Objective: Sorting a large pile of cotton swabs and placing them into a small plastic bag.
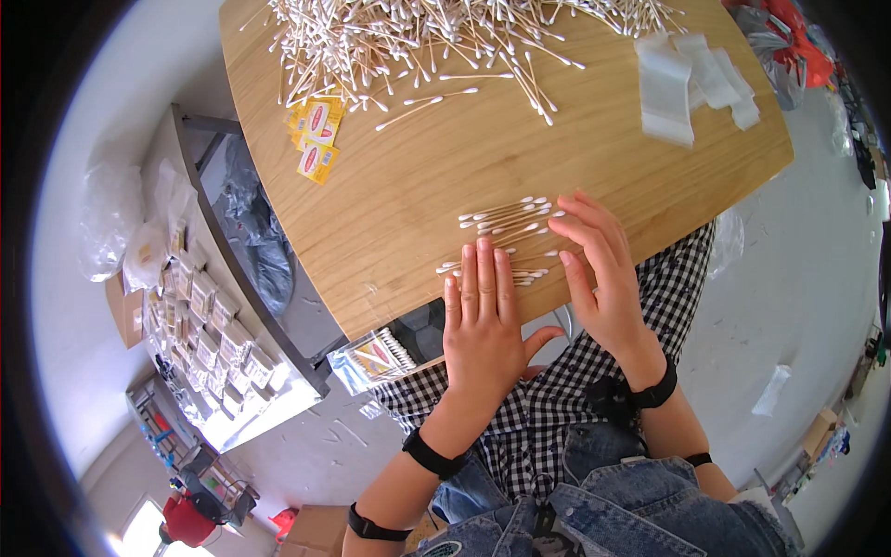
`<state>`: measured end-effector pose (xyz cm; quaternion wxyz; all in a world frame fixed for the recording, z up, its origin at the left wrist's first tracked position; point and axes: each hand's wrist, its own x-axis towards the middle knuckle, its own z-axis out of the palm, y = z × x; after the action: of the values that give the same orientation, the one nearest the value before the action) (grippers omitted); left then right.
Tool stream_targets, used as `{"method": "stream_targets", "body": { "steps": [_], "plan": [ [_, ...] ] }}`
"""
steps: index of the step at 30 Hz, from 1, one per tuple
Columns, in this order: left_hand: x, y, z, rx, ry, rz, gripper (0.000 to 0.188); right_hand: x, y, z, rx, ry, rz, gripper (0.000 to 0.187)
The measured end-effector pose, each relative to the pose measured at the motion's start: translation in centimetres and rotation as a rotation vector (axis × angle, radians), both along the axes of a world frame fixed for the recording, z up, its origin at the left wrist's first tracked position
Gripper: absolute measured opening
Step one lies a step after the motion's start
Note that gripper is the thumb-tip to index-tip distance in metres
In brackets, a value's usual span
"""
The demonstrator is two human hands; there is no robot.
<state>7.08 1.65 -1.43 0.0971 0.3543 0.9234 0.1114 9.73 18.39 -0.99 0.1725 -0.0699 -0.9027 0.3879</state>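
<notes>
A small loose group of cotton swabs (509, 219) lies roughly side by side near the front edge of the wooden table (371, 213). My left hand (484, 320) rests flat on some of them, fingers straight and close together, thumb out to the side. At the swabs' right ends is my right hand (603, 278), its fingers apart and slightly curved, with nothing visible in it. Its fingertips are close to the cotton tips; whether they touch I cannot tell. Part of the group is hidden under my left fingers.
A large heap of cotton swabs (399, 42) covers the table's far side. Yellow printed cards (318, 153) lie at the left, clear plastic bags (665, 93) at the far right. A filled swab packet (382, 355) sits by the front left edge. Many packets (209, 320) cover a side table.
</notes>
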Motion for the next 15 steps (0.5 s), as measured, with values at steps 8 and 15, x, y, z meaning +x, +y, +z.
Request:
{"method": "stream_targets", "body": {
  "steps": [8, 15],
  "plan": [
    [1.5, -0.5, 0.4, -0.063, -0.001, 0.0, 0.117, 0.3, 0.3, -0.1, 0.001, 0.023, -0.018, 0.031],
    [-1.0, 2.6, 0.0, 0.038, 0.051, 0.098, 0.112, 0.2, 0.1, -0.1, -0.001, 0.032, -0.043, 0.033]
  ]
}}
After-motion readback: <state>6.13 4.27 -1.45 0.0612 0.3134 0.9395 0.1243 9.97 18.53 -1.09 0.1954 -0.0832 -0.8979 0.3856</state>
